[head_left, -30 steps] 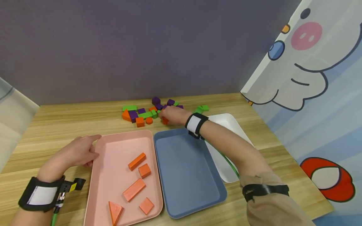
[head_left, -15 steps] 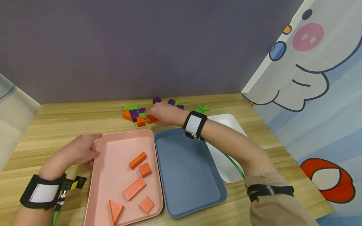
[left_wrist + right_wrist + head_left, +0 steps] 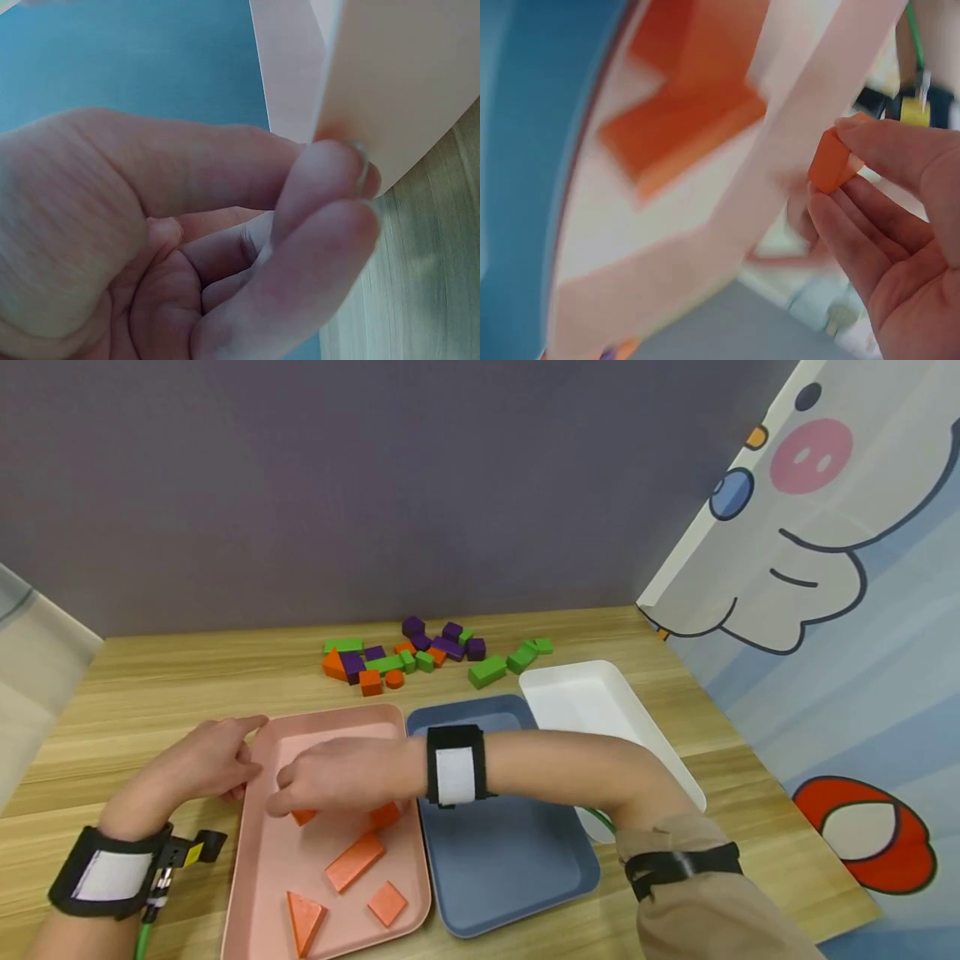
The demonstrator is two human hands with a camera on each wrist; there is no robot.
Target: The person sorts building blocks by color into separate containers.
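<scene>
My right hand is over the pink tray, pinching a small orange block between thumb and fingertips. In the head view, the edge of that block shows below the fingers. Inside the tray lie an orange cube, an orange bar, an orange triangle and a flat orange square; the hand hides another bar. My left hand holds the tray's far left corner, and in the left wrist view its thumb and fingertips meet at the tray wall.
A blue tray adjoins the pink one, partly under my right forearm. Beyond it stands a white tray. Along the back of the wooden table lie several green, purple and orange blocks, before a grey panel.
My right hand has come from the block pile toward me and left, over the pink tray, with an orange block in its fingers. The left hand has stayed at the tray's corner.
</scene>
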